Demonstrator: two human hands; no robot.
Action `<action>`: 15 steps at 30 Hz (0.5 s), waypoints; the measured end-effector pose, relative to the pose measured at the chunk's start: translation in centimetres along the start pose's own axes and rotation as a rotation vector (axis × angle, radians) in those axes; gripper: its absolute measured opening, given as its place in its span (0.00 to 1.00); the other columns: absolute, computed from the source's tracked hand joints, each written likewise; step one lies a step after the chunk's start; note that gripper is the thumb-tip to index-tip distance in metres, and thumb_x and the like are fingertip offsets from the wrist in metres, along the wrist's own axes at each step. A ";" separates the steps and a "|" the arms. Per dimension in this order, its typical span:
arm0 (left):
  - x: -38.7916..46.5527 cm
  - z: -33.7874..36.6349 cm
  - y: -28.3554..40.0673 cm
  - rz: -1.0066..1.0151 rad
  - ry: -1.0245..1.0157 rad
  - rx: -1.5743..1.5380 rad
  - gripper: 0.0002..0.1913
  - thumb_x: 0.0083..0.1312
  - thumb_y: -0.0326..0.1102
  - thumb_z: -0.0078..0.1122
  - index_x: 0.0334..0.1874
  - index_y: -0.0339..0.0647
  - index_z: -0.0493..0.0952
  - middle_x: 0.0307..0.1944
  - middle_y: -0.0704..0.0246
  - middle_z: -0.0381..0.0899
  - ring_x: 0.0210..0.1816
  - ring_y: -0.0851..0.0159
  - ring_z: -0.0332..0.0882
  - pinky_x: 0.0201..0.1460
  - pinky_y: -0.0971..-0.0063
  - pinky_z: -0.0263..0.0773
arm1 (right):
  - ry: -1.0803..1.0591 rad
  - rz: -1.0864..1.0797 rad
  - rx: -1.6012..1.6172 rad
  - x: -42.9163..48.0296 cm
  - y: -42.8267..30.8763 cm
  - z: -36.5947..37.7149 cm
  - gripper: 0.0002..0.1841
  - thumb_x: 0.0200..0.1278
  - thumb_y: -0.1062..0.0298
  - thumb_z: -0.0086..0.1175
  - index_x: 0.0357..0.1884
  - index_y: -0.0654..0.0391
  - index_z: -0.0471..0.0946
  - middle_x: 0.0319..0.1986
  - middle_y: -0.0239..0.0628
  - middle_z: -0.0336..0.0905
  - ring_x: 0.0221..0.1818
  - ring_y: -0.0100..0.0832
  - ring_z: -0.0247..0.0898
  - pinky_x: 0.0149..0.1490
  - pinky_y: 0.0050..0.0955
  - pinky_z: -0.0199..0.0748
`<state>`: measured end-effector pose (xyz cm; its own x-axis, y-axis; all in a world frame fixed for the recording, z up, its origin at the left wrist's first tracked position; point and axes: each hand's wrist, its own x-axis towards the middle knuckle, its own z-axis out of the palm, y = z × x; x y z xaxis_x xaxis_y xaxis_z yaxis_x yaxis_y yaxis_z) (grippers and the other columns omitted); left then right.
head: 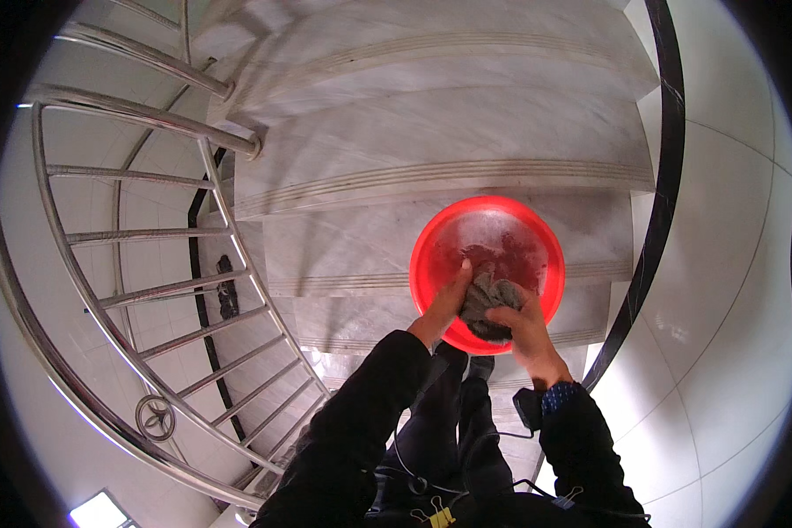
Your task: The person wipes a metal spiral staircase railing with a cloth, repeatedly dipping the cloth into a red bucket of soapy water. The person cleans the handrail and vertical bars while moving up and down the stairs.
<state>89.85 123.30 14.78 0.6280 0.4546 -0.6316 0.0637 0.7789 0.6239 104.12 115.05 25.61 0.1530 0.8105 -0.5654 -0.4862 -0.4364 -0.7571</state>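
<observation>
A wet grey cloth (485, 303) is bunched up between my two hands, over the near part of a red plastic basin (422, 264). My left hand (447, 300) grips the cloth from its left side, thumb pointing up. From the right, my right hand (530, 330) closes around it with the fingers curled over. Dark, foamy water (501, 241) lies in the basin. The basin is at the front of a marble stair step, right of the middle of the view. Part of the near rim is hidden behind the cloth and hands.
Marble stairs (435, 132) with grooved edges rise ahead. A stainless steel railing (237, 244) runs along the left. On the right stands a white tiled wall (713, 264) with a black skirting strip (663, 178). A dark object (226, 287) lies beyond the railing. Cables (435, 488) hang near my legs.
</observation>
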 end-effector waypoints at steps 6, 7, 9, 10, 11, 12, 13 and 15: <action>-1.7 1.6 1.0 -0.272 -0.075 -0.535 0.38 0.76 0.68 0.45 0.73 0.44 0.70 0.65 0.63 0.79 0.62 0.61 0.79 0.69 0.62 0.72 | 0.013 -0.043 0.218 -1.2 -1.4 0.1 0.24 0.59 0.79 0.58 0.60 0.67 0.76 0.50 0.38 0.83 0.52 0.31 0.79 0.62 0.32 0.74; -1.7 1.6 1.0 -0.236 -0.097 -0.435 0.36 0.76 0.66 0.48 0.73 0.43 0.70 0.64 0.62 0.80 0.61 0.60 0.80 0.68 0.62 0.73 | 0.076 -0.056 0.152 -1.0 -1.1 -0.3 0.24 0.59 0.79 0.58 0.61 0.67 0.76 0.50 0.38 0.83 0.52 0.31 0.78 0.63 0.32 0.74; -1.4 1.3 0.8 -0.172 -0.067 -0.260 0.33 0.76 0.60 0.52 0.72 0.41 0.71 0.62 0.61 0.81 0.59 0.60 0.81 0.66 0.61 0.74 | 0.178 -0.089 0.044 -0.3 -0.1 -1.5 0.25 0.60 0.79 0.58 0.62 0.66 0.75 0.52 0.39 0.83 0.53 0.31 0.78 0.63 0.32 0.74; -1.0 1.1 0.6 -0.164 0.044 -0.158 0.32 0.76 0.57 0.54 0.72 0.40 0.71 0.60 0.59 0.82 0.58 0.59 0.82 0.65 0.60 0.75 | 0.168 -0.105 0.047 0.1 0.6 -2.2 0.25 0.60 0.79 0.58 0.62 0.66 0.74 0.52 0.39 0.82 0.54 0.31 0.78 0.63 0.32 0.74; -0.7 0.9 0.3 -0.135 0.116 -0.041 0.31 0.75 0.54 0.56 0.71 0.38 0.71 0.58 0.57 0.83 0.56 0.58 0.83 0.63 0.59 0.76 | 0.188 -0.103 0.042 0.4 1.4 -2.9 0.25 0.61 0.79 0.59 0.63 0.66 0.73 0.53 0.39 0.82 0.54 0.31 0.77 0.63 0.32 0.74; -0.2 0.8 -0.1 -0.117 0.169 0.073 0.30 0.74 0.51 0.58 0.71 0.37 0.71 0.57 0.55 0.84 0.55 0.57 0.84 0.62 0.58 0.77 | 0.209 -0.102 0.037 0.9 2.3 -3.6 0.25 0.61 0.79 0.59 0.63 0.66 0.73 0.54 0.39 0.81 0.55 0.31 0.77 0.63 0.32 0.74; 0.3 0.5 -0.6 -0.068 0.248 0.272 0.30 0.73 0.50 0.60 0.70 0.35 0.71 0.54 0.53 0.84 0.54 0.56 0.84 0.60 0.57 0.78 | 0.247 -0.102 -0.027 1.5 3.2 -4.3 0.25 0.62 0.79 0.59 0.63 0.66 0.73 0.55 0.40 0.81 0.56 0.32 0.77 0.63 0.32 0.74; 1.4 0.1 -1.7 0.019 0.399 0.658 0.30 0.71 0.46 0.62 0.68 0.32 0.72 0.50 0.50 0.85 0.52 0.55 0.85 0.58 0.55 0.79 | 0.299 -0.095 -0.154 2.6 5.3 -5.4 0.24 0.63 0.79 0.59 0.62 0.66 0.73 0.56 0.40 0.80 0.57 0.34 0.76 0.63 0.33 0.74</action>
<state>90.69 122.59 12.91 0.3138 0.6839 -0.6587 0.5824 0.4092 0.7024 106.55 112.75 18.39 0.4477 0.7099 -0.5437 -0.3253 -0.4371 -0.8386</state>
